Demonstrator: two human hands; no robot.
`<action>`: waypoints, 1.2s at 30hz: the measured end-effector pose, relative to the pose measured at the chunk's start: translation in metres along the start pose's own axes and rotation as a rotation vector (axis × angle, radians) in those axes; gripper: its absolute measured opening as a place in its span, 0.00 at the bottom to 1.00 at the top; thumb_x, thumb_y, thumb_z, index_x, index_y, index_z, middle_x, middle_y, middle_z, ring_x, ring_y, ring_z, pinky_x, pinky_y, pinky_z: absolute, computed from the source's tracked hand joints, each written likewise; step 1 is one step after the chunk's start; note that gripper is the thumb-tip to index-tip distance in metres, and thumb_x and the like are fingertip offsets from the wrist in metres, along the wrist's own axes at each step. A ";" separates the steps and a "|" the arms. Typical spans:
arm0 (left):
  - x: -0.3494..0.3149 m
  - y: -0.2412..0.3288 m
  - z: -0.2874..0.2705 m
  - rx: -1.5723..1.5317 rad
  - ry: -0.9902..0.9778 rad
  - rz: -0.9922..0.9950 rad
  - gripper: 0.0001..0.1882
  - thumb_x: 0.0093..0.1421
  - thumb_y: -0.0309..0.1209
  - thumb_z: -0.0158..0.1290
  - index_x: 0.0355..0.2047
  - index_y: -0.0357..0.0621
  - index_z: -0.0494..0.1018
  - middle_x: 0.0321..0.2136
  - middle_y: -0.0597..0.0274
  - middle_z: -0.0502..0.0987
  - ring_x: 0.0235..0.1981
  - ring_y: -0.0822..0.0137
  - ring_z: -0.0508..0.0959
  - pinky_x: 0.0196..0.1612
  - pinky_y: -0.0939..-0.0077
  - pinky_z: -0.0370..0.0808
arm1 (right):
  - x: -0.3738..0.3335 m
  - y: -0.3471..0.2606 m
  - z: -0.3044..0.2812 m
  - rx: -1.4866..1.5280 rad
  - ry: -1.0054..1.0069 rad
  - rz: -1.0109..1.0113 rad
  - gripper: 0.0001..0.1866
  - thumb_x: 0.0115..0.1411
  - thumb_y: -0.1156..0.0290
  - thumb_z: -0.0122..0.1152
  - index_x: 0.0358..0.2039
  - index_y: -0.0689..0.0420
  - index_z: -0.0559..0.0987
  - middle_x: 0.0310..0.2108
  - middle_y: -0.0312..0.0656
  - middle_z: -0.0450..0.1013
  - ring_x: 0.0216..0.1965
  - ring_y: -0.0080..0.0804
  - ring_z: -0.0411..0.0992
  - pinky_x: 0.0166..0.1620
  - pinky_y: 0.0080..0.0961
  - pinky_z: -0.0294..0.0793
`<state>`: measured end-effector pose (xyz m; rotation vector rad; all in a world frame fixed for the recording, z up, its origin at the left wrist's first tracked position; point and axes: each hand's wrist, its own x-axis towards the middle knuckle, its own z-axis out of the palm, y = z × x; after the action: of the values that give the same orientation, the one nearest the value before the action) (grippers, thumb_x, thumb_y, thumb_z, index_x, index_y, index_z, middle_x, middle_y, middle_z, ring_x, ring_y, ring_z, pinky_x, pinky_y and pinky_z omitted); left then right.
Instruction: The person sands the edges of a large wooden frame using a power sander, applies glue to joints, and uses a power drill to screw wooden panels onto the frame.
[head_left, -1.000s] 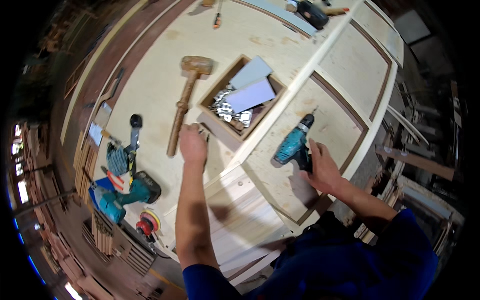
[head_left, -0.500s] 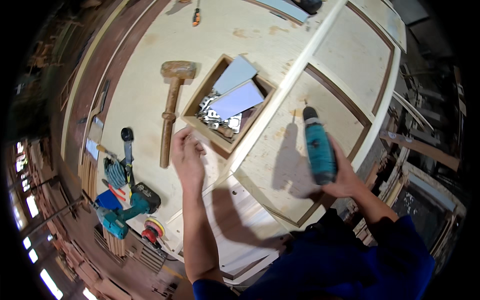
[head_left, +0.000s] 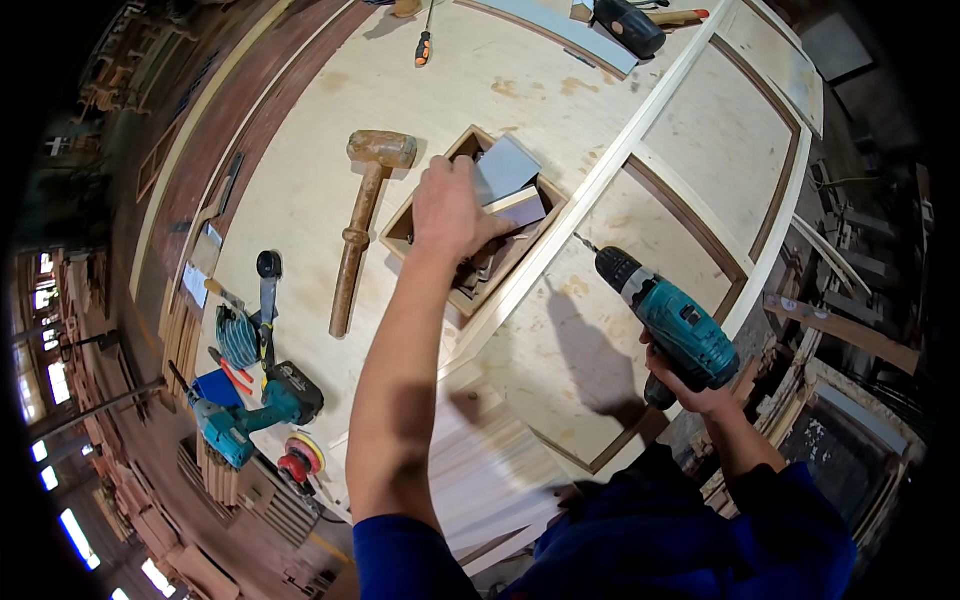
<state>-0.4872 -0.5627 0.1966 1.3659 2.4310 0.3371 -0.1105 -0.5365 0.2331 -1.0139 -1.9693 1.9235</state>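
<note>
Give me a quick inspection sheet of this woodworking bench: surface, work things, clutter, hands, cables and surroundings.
Surface: pale plywood bench with a framed wooden panel lying on it.
Job's things: teal cordless drill, bit pointing toward the panel's frame; open wooden box holding grey cards and small metal parts.
Clutter: wooden mallet beside the box; screwdriver at the far edge; second teal power tool and a red disc at the near left edge.
Hands: left hand reaches into the box; right hand grips the drill's handle.
Cables: nothing seen.
Surroundings: stacked timber to the left, boards and frames to the right.
</note>
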 end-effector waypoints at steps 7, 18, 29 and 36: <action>-0.004 -0.013 -0.001 -0.243 0.035 0.061 0.40 0.41 0.37 0.76 0.50 0.31 0.69 0.47 0.37 0.71 0.50 0.42 0.74 0.55 0.57 0.75 | -0.004 0.010 -0.001 0.100 -0.023 0.084 0.18 0.61 0.80 0.62 0.52 0.58 0.75 0.43 0.36 0.75 0.41 0.22 0.73 0.45 0.24 0.74; -0.039 0.010 -0.007 -0.203 0.273 0.064 0.30 0.54 0.37 0.68 0.49 0.32 0.69 0.39 0.43 0.73 0.42 0.46 0.76 0.49 0.54 0.74 | -0.003 0.001 0.000 0.067 -0.079 0.005 0.16 0.60 0.79 0.62 0.49 0.57 0.76 0.34 0.35 0.74 0.35 0.22 0.74 0.41 0.23 0.75; -0.104 0.040 0.023 -2.434 0.201 -0.506 0.08 0.75 0.27 0.35 0.45 0.38 0.64 0.41 0.51 0.73 0.47 0.56 0.76 0.54 0.60 0.78 | -0.015 -0.010 0.004 0.098 -0.198 -0.033 0.17 0.60 0.79 0.64 0.51 0.58 0.78 0.37 0.38 0.78 0.39 0.25 0.77 0.44 0.25 0.77; -0.161 0.045 0.029 -2.543 0.433 -0.400 0.09 0.74 0.28 0.40 0.45 0.36 0.68 0.47 0.51 0.75 0.55 0.54 0.76 0.64 0.56 0.73 | -0.011 -0.008 0.020 -0.076 -0.367 -0.137 0.18 0.59 0.82 0.61 0.51 0.59 0.76 0.43 0.40 0.76 0.41 0.26 0.76 0.46 0.24 0.75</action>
<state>-0.3627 -0.6763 0.2136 -0.4475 0.5385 2.2669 -0.1167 -0.5580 0.2419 -0.5508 -2.2499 2.0879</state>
